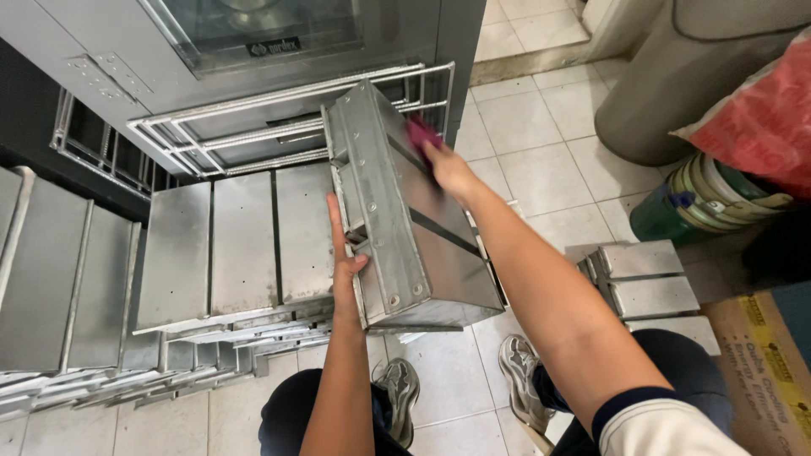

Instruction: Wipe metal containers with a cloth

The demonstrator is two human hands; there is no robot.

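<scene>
The head view looks down on me crouched on the tiled floor [524, 160], with a strapped set of metal loaf tins [405, 211] tipped up on end between my hands, in front of the oven's wire rack [253, 118]. To do this wiping well, I judge that I should keep the tin set braced firmly so it cannot rock, and draw the cloth in long even strokes along the flat side, working into the seams and rivets where residue gathers. My left hand [342, 262] steadies the set from the side: the fingers [335, 221] are stretched out almost straight and flat against the rim, the thumb hooked round the frame edge, so it props rather than grips. My right hand [448, 169] presses a magenta cloth [420, 133] against the upper part of the tin's broad face; its fingers seem curled closed over the cloth, though they are partly hidden and I cannot tell how tightly. More tin sets lie in stacks on the floor to my left [228, 245], and a smaller stack [646, 283] rests near my right knee.
</scene>
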